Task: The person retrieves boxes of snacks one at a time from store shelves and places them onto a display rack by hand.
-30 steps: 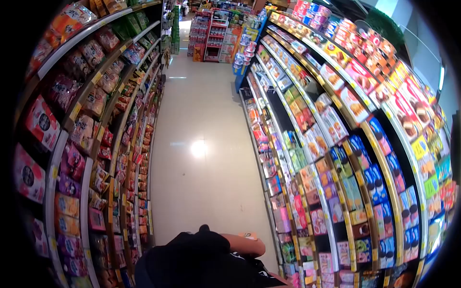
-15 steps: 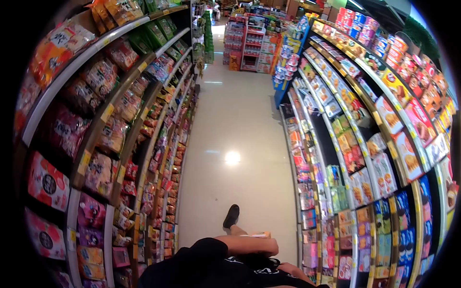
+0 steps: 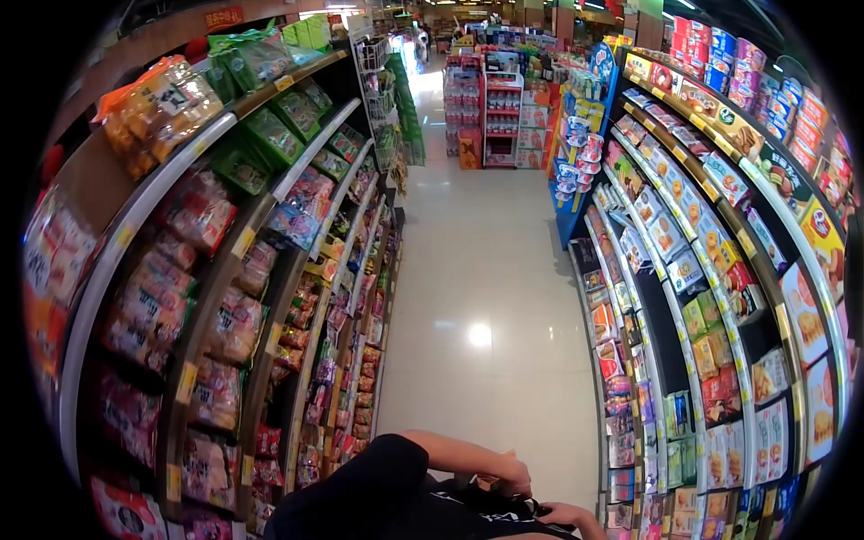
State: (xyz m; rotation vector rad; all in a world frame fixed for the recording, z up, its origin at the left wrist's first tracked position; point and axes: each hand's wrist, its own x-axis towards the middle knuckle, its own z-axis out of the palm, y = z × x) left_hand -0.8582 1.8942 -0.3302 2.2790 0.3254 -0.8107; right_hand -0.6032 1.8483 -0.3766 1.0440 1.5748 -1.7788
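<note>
My left hand (image 3: 515,474) is at the bottom centre, in front of my body, with the forearm crossing from a black sleeve (image 3: 387,459). Its fingers are too small and blurred to make out, and anything held in it cannot be told. Just to the right and lower, my right hand (image 3: 565,515) is close to a dark, thin item at my front. How its fingers are set is unclear. Both hands are near the black shirt (image 3: 432,515) with white print, away from the shelves.
Shelves of bagged snacks (image 3: 148,301) line the left side. Boxed biscuits (image 3: 711,346) fill the right shelves, with tubs (image 3: 693,45) on top. A glossy floor (image 3: 486,270) runs between them towards a drinks display (image 3: 502,108) and a blue rack (image 3: 576,153).
The view has tilted up and turned left, so the aisle sits further right. The foot seen half a second ago is out of view. The orange-and-white item by my left forearm no longer shows clearly.
</note>
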